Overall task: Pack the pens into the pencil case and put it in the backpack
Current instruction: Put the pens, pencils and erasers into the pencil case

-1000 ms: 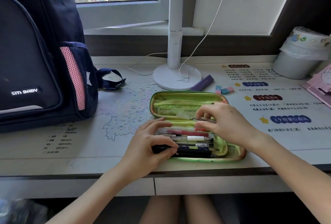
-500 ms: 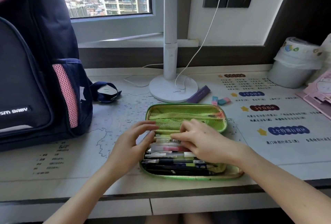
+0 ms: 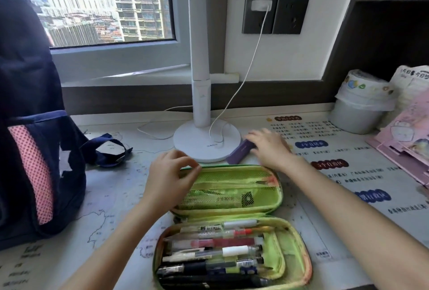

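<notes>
the green pencil case (image 3: 289, 257) lies open on the surface (image 3: 116, 199), near its front edge, with the mesh-pocket lid (image 3: 232, 180) folded back away from the person. the pens (image 3: 213, 255) lie side by side in the near half, stacked lengthwise. the left hand (image 3: 170, 178) sits at the lid's far left corner, its fingers curled and pinching the rim there. the right hand (image 3: 270, 148) reaches past the case, its fingers lying over the far end of a purple block (image 3: 238, 155) just beside the round base of a white lamp (image 3: 204, 143); it is blurred, so i cannot tell whether it grips the block. the dark backpack (image 3: 34, 150) stands upright at the left, well apart from the case.
</notes>
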`<state>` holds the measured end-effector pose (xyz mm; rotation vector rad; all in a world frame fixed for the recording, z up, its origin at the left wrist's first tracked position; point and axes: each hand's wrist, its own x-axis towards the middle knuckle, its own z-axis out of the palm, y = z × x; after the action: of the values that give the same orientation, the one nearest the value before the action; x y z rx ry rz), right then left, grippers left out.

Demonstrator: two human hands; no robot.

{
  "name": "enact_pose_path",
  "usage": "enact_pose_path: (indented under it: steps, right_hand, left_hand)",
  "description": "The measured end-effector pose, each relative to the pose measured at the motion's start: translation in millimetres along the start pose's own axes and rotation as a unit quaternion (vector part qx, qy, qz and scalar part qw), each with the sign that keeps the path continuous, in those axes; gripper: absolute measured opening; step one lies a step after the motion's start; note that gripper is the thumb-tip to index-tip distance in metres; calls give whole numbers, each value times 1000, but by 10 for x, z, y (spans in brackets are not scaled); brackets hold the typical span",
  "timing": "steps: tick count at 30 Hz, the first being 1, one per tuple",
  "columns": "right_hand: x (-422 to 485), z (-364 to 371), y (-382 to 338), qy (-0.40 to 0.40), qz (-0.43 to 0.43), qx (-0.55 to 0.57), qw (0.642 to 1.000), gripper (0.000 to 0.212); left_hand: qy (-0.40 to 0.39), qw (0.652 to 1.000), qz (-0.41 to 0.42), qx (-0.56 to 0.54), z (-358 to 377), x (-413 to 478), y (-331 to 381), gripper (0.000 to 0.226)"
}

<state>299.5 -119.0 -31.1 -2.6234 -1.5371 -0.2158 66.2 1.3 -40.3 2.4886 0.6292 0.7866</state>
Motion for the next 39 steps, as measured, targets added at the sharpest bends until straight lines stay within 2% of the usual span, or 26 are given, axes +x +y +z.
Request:
enact_pose_path:
  steps: [2, 4, 7, 10, 13, 14, 16, 18, 21, 23, 27, 30, 33, 35, 39]
  right_hand:
    - [172, 52, 37, -47, -12, -19, 999, 42]
    - [269, 79, 76, -52, -24, -22, 998, 33]
    - [271, 41, 130, -15, -50, -31, 998, 18]
    - [109, -32, 189, 47, -46, -49, 997, 24]
    - [-207, -144, 166, 143, -11, 53, 988, 31]
    - [-312, -210, 108, 145, -13, 107, 984, 31]
    - [-474, -360, -56, 64, -42, 183, 980, 31]
    - [-517, -444, -206, -53, -81, 194, 976, 34]
    - [-455, -485, -377, -130, -104, 211, 963, 38]
    - [-413, -445, -506, -146, -130, 208, 959, 33]
    - [-376, -373, -662, -146, -185, 99, 967, 29]
    - [-372, -442, -582, -195, -151, 149, 957, 26]
    - [-328, -468, -471, -178, -98, 186, 961, 16]
    - [-303, -468, -435, -161, -96, 131, 974, 4]
    - [-300, -488, -466, -194, -128, 11, 973, 14]
  left_hand:
    - [-7, 1000, 2, 16, 68, -6, -19, 45]
    - [-41, 999, 14, 33, 111, -61, -38, 50]
    - [-72, 996, 29, 38, 138, -141, -70, 51]
    - [-47, 998, 28, 0, 157, -153, -111, 42]
    - [-12, 998, 40, -54, 180, -169, -152, 33]
    - [-4, 997, 50, -63, 188, -180, -155, 31]
    - [13, 995, 79, -63, 205, -195, -135, 28]
    - [44, 992, 111, -50, 216, -220, -105, 24]
    - [74, 986, 139, -47, 202, -246, -69, 24]
    - [72, 983, 164, -42, 192, -250, -62, 23]
    - [35, 984, 167, -55, 196, -231, -70, 18]
    - [17, 987, 153, -48, 213, -236, -83, 18]
    - [12, 988, 149, -35, 225, -237, -84, 22]
    - [16, 988, 148, -38, 223, -236, -84, 23]
    - [18, 988, 151, -36, 230, -236, -97, 23]
